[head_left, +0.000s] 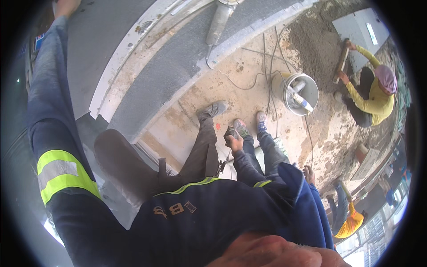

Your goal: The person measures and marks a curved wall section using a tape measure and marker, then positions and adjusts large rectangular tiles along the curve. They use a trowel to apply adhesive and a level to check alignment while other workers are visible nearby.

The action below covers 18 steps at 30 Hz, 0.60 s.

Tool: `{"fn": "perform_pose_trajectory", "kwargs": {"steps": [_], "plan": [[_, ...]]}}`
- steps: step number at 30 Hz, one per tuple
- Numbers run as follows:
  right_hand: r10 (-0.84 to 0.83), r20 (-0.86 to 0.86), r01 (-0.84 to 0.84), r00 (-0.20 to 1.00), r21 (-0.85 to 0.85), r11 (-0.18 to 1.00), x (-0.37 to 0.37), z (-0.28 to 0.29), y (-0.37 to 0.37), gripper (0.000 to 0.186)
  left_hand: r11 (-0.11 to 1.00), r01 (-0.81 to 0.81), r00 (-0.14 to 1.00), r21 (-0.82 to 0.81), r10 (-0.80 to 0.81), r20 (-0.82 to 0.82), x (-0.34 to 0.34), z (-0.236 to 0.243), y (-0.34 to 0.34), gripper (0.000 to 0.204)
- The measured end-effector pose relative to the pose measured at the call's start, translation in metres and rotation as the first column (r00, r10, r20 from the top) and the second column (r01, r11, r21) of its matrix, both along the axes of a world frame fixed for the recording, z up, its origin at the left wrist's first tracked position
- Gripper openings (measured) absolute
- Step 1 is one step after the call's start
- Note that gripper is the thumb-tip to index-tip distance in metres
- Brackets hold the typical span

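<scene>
My left arm reaches up along the far left in a dark blue sleeve with a reflective band. My left hand (66,6) is near the grey surface (106,31) at the picture's top edge; its fingers are cut off from view. My right hand (235,142) is low in front of my body, closed around a small dark grey object (230,132) whose kind I cannot make out. One brown-trousered leg is raised and bent, and my other foot (215,108) is on the stained floor. A dusty, corded cylindrical tool (218,24) lies on the grey stone ledge (164,71).
A white bucket (277,91) holds tools, and cables (267,58) cross the floor. Someone in jeans (272,153) stands close at my right. A crouching person in yellow (373,104) handles a long bar by a grey slab (360,33). Another person in orange (350,222) is farther right.
</scene>
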State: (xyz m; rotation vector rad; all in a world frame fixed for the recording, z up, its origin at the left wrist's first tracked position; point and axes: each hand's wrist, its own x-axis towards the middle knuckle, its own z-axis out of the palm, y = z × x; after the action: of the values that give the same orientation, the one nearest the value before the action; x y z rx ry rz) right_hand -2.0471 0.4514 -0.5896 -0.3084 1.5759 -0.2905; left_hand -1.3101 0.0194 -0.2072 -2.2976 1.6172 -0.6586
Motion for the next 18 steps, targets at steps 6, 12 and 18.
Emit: {"fn": "perform_pose_trajectory", "kwargs": {"steps": [6, 12, 18], "plan": [[0.177, -0.296, -0.282, 0.938, -0.360, 0.889, -0.060, -0.041, -0.074, 0.047, 0.985, -0.105, 0.993, -0.140, 0.097, -0.063, -0.044, 0.007, 0.033, 0.029], [0.118, -0.326, -0.275, 0.938, -0.490, 0.827, 0.046, 0.050, -0.305, 0.039, 0.967, -0.166, 0.985, -0.193, 0.154, -0.074, -0.058, 0.007, 0.044, 0.027], [0.136, -0.078, -0.155, 0.988, -0.628, 0.763, 0.171, 0.069, -0.472, 0.048, 0.989, -0.106, 0.994, -0.106, 0.103, -0.038, -0.043, 0.011, 0.043, 0.033]]}}
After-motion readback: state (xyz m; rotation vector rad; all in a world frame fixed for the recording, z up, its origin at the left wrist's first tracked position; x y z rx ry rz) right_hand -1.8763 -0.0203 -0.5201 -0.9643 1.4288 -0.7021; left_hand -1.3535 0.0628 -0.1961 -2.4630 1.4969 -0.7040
